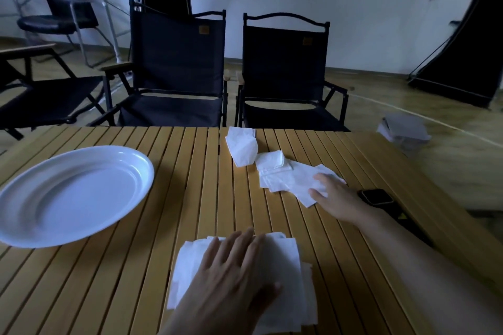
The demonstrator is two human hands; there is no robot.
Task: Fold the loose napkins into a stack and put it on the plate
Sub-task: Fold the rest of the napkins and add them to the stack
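A stack of folded white napkins (292,272) lies on the wooden slat table near its front edge. My left hand (228,277) presses flat on the stack with straight fingers. Farther right, my right hand (336,197) pinches the near corner of a loose white napkin (288,181) between thumb and fingers. A small folded napkin (272,160) lies just behind it, and a crumpled napkin (242,145) sits by the table's far edge. The white oval plate (35,226) stands at the left with nothing on it.
A dark smartwatch (377,196) lies on the table right of my right hand. Two black folding chairs (177,62) stand behind the table (122,280). A grey box (404,130) sits on the floor at the right.
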